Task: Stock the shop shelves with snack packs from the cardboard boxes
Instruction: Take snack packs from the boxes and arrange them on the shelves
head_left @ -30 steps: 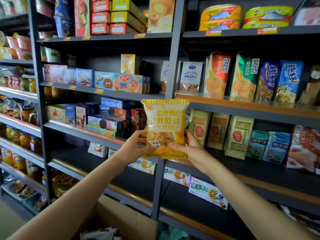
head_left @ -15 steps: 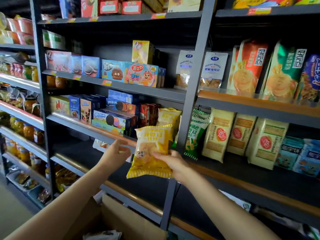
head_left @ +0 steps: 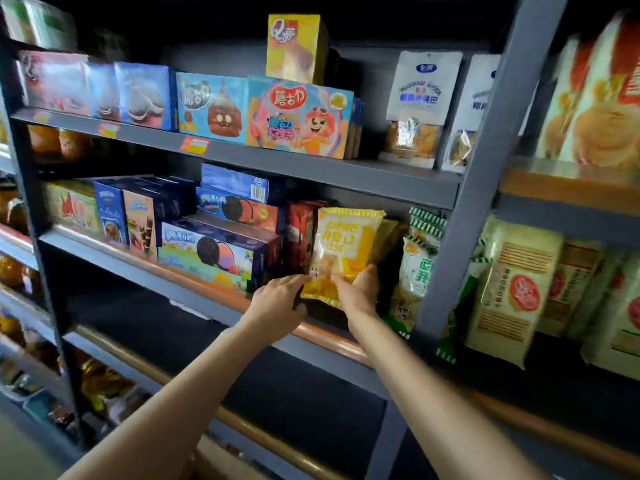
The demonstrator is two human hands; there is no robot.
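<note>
The yellow snack pack (head_left: pixel 343 251) stands upright at the front edge of the middle shelf (head_left: pixel 207 292), between red boxes (head_left: pixel 299 237) and a green-and-white pack (head_left: pixel 417 268). The right hand (head_left: pixel 356 294) grips its lower right corner, thumb on the front, fingers curled behind. The left hand (head_left: pixel 277 304) has nearly straight fingers touching the pack's lower left edge, holding nothing.
</note>
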